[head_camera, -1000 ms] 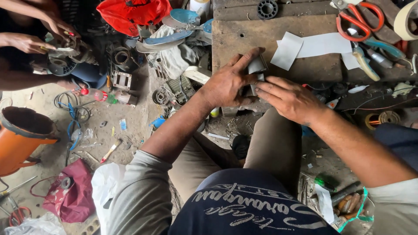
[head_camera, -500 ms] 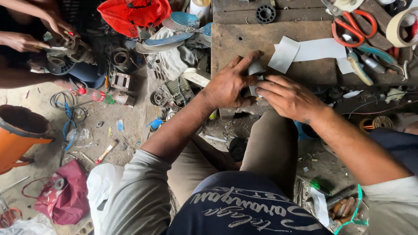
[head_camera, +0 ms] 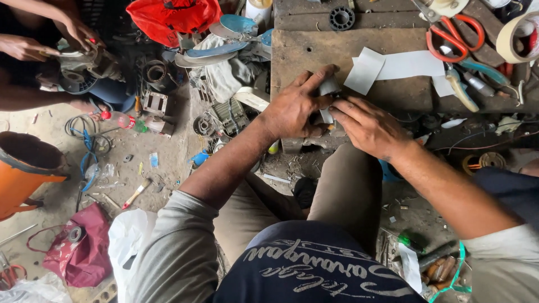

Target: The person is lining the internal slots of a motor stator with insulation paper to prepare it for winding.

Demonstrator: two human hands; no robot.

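Grey-white small part sat pinched between both hands on the wooden block. Left hand wrapped it, fingers curled; right hand pressed its fingertips against it. White paper slips lay just beside.

A single head-worn camera looks steeply down past the wearer's chest and knees, close above the wooden block. The block sits top centre; cluttered floor spreads to its left, tools to its right. There is no second view.
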